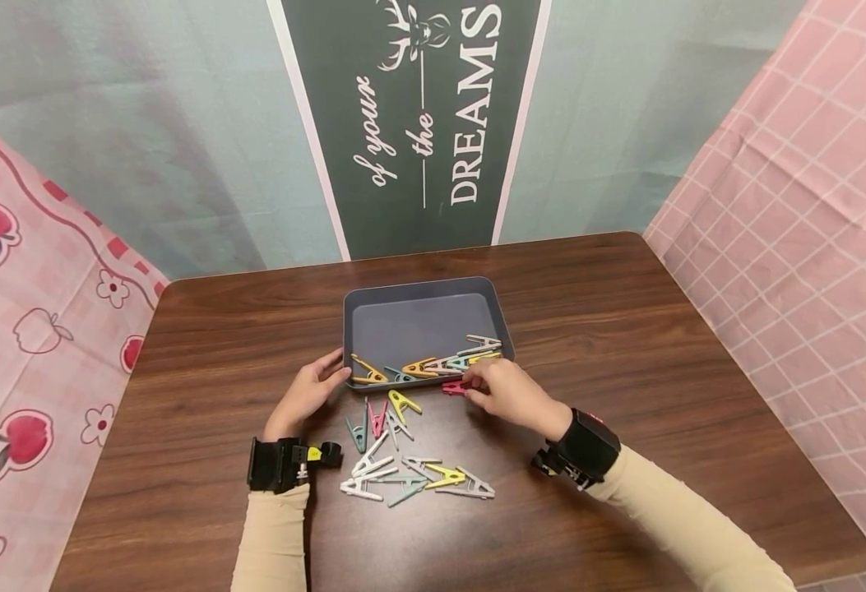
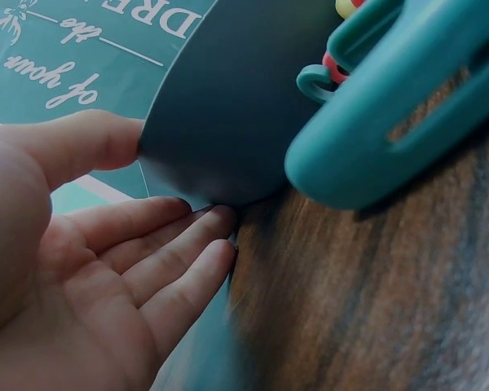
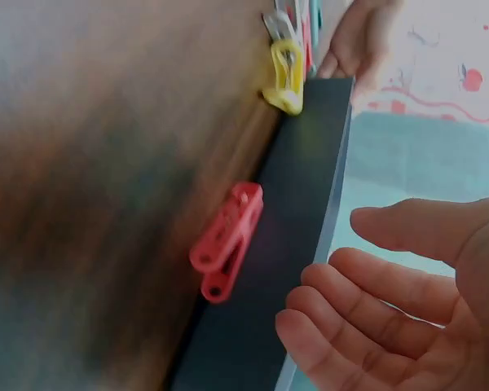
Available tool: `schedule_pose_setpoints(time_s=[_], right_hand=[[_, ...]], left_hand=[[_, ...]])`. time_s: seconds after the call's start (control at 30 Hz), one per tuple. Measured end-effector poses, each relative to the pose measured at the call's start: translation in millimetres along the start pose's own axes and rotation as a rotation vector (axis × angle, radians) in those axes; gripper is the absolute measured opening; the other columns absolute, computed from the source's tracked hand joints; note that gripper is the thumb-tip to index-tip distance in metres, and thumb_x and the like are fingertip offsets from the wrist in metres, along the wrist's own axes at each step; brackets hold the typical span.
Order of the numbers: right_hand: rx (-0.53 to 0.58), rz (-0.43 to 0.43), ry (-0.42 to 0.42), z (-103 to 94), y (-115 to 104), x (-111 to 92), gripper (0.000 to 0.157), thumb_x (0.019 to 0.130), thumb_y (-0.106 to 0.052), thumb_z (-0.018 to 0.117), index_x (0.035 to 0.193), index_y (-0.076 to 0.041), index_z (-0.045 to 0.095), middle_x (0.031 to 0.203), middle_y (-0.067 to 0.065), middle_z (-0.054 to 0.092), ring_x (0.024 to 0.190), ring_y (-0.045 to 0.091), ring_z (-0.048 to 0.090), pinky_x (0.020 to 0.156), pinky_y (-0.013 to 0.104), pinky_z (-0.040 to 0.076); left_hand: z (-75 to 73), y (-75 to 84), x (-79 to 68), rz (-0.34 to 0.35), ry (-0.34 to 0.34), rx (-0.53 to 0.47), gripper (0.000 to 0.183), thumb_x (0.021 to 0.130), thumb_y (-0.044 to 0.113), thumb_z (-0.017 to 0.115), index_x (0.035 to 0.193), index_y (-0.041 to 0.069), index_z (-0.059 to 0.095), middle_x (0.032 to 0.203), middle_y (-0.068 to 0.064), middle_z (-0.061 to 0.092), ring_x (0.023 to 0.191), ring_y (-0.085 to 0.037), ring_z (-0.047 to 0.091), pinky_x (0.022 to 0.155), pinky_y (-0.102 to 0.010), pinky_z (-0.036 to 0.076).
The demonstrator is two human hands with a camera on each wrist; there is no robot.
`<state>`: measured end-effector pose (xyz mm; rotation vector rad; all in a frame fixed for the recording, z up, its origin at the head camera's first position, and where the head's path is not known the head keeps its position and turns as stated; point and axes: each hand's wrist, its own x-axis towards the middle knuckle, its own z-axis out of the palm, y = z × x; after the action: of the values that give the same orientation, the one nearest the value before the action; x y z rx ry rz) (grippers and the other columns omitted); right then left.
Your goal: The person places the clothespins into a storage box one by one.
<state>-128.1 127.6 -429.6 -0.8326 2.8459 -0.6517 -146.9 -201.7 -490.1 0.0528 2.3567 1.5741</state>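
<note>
My left hand [image 1: 312, 393] is at the near left corner of a dark grey tray [image 1: 418, 321]. In the left wrist view its thumb and straight fingers [image 2: 171, 261] touch the tray's outer wall [image 2: 228, 106]. A red clothespin [image 3: 228, 236] lies against the near wall of the tray, on the table side. My right hand [image 1: 510, 393] is beside it, and the right wrist view shows loosely bent fingers [image 3: 342, 326] over the tray's rim, apart from the clothespin. Inside the tray, several clothespins, among them an orange one [image 1: 368, 372] and a grey one [image 1: 483, 342], lie along the near side.
Several loose clothespins lie on the brown wooden table [image 1: 588, 329] in front of the tray, including a yellow one [image 1: 404, 405], a dark green one [image 1: 358, 429] and a white one [image 1: 361, 488]. A curtain [image 1: 218, 140] hangs behind the table; pink cloths hang at both sides.
</note>
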Motion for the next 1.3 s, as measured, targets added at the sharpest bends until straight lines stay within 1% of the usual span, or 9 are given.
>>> schedule_pose_setpoints(time_s=[0.17,0.4,0.57,0.83,1.0,1.13,1.3], right_hand=[[0.006,-0.018,-0.045,6.6,-4,-13,0.018,0.085,-0.014,0.072,0.099,-0.003,0.071,0.082,0.003,0.068,0.072,0.008,0.058,0.064,0.020,0.048],[0.047,-0.070,-0.089,15.9,-5,-26,0.016,0.085,-0.013,0.072,0.097,-0.002,0.070,0.076,0.000,0.063,0.068,0.003,0.053,0.061,0.017,0.045],[0.077,-0.107,-0.132,21.6,-7,-33,0.014,0.086,-0.013,0.070,0.096,-0.003,0.070,0.078,0.002,0.065,0.069,0.004,0.055,0.061,0.017,0.046],[0.092,-0.096,-0.165,24.2,-7,-38,0.016,0.086,-0.015,0.070,0.098,-0.003,0.069,0.081,0.004,0.066,0.071,0.007,0.056,0.062,0.017,0.047],[0.092,-0.099,-0.177,26.5,-6,-42,0.017,0.086,-0.015,0.070,0.098,-0.003,0.069,0.081,0.004,0.065,0.072,0.008,0.057,0.063,0.018,0.047],[0.103,-0.102,-0.206,30.3,-8,-46,0.023,0.085,-0.018,0.073,0.101,-0.002,0.069,0.083,0.004,0.064,0.073,0.009,0.057,0.063,0.016,0.047],[0.126,-0.101,-0.233,35.1,-12,-50,0.037,0.078,-0.025,0.080,0.103,0.000,0.068,0.082,0.003,0.062,0.071,0.006,0.054,0.062,0.014,0.046]], left_hand=[[0.9,-0.2,0.5,-0.003,0.007,0.006,0.058,0.099,0.018,0.053,0.148,-0.003,0.031,0.147,-0.025,0.043,0.139,-0.033,0.043,0.115,-0.046,0.035],[0.9,0.7,-0.2,-0.006,0.017,0.000,0.057,0.099,0.017,0.053,0.148,-0.003,0.032,0.146,-0.024,0.045,0.137,-0.033,0.045,0.114,-0.046,0.036],[0.1,0.2,0.2,-0.005,0.017,-0.002,0.056,0.099,0.017,0.052,0.148,-0.003,0.032,0.146,-0.024,0.045,0.137,-0.033,0.045,0.114,-0.046,0.036],[0.0,-0.4,0.4,-0.002,0.011,-0.004,0.057,0.099,0.017,0.052,0.148,-0.003,0.032,0.147,-0.024,0.044,0.138,-0.034,0.044,0.115,-0.047,0.035],[1.5,-0.4,1.1,-0.004,0.011,-0.009,0.056,0.099,0.016,0.053,0.148,-0.003,0.032,0.146,-0.024,0.045,0.138,-0.033,0.044,0.114,-0.045,0.035],[1.9,-0.8,2.0,-0.002,0.010,-0.005,0.057,0.099,0.018,0.053,0.148,-0.003,0.033,0.146,-0.024,0.045,0.138,-0.033,0.044,0.114,-0.045,0.036],[1.5,-0.6,1.3,-0.008,0.012,0.008,0.058,0.099,0.019,0.053,0.148,-0.002,0.032,0.147,-0.024,0.044,0.138,-0.034,0.044,0.115,-0.046,0.035]])
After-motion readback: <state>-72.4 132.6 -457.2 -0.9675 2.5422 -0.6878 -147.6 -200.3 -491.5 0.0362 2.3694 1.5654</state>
